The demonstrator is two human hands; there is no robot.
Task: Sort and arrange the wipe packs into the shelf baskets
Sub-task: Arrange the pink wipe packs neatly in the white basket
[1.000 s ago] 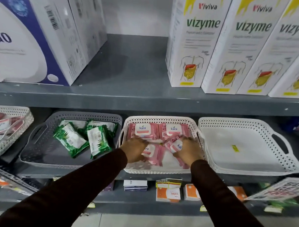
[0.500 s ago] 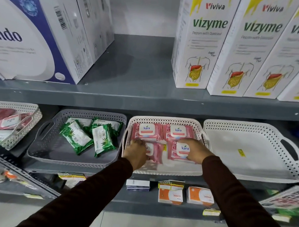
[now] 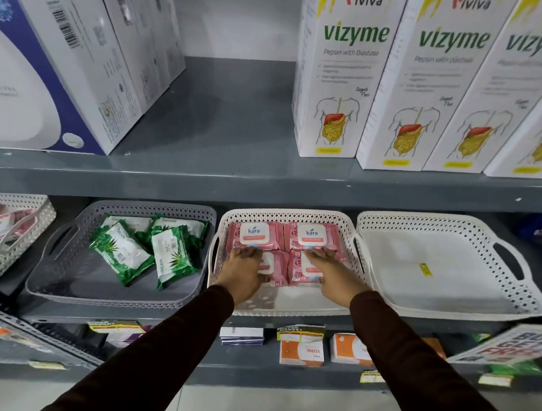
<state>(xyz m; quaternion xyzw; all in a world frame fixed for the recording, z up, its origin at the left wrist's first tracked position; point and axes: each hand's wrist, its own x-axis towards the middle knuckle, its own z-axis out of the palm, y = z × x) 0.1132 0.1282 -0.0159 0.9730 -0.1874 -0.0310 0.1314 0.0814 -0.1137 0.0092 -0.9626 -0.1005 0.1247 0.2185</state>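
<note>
A white centre basket (image 3: 288, 213) holds pink Kara wipe packs in two rows. Two pink packs (image 3: 254, 235) lie flat side by side at the back. My left hand (image 3: 245, 272) lies over the front-left pink pack (image 3: 268, 265), fingers on top and thumb at its near edge. My right hand (image 3: 329, 268) covers the front-right pink pack (image 3: 304, 269) the same way. To the left, a grey basket (image 3: 104, 291) holds several green wipe packs (image 3: 121, 254) lying askew. On the right sits a white basket (image 3: 449, 221) with only a small yellow sticker inside.
Another white basket (image 3: 42, 214) with pinkish packs is cut off at the far left. The upper shelf carries tall Vizyme boxes (image 3: 340, 84) on the right and white-and-blue boxes (image 3: 67, 72) on the left. Small orange boxes (image 3: 302, 349) stand on the lower shelf.
The front pink packs went from tilted and loose to flat in a neat front row. Both hands slid forward onto them. The view moved closer.
</note>
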